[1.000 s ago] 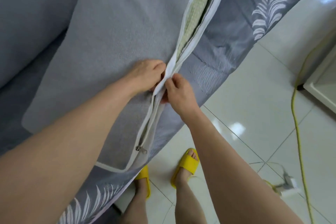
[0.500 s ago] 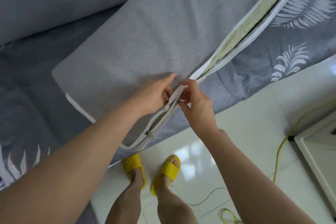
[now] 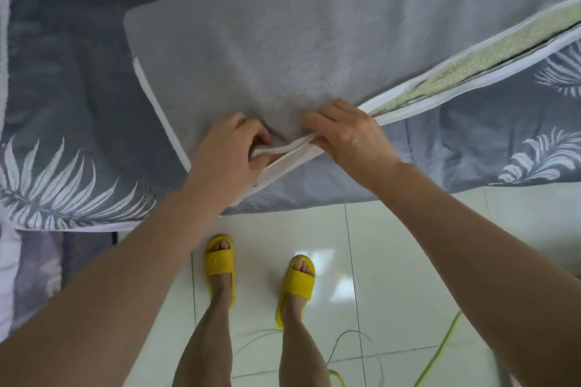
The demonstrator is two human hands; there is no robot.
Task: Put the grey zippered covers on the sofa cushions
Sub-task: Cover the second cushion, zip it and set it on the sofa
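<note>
A large cushion in a grey zippered cover [image 3: 283,41] lies on the sofa, its front edge toward me. The white zipper band [image 3: 424,100] runs along that edge and gapes at the right, showing the greenish cushion core [image 3: 490,50]. My left hand [image 3: 229,151] grips the white band near the closed end, fingers curled round it. My right hand [image 3: 349,132] pinches the same band just to the right, where the opening begins. The zipper pull is hidden under my left hand.
A grey sheet with white leaf prints [image 3: 63,192] covers the sofa seat and hangs over its front. My feet in yellow slippers [image 3: 220,261] stand on white floor tiles. Thin green and yellow cords [image 3: 440,352] trail across the floor at lower right.
The view has swung, so the cushion's edge now runs nearly level. My left hand slid down the band over the zipper pull, and the hands sit further apart.
</note>
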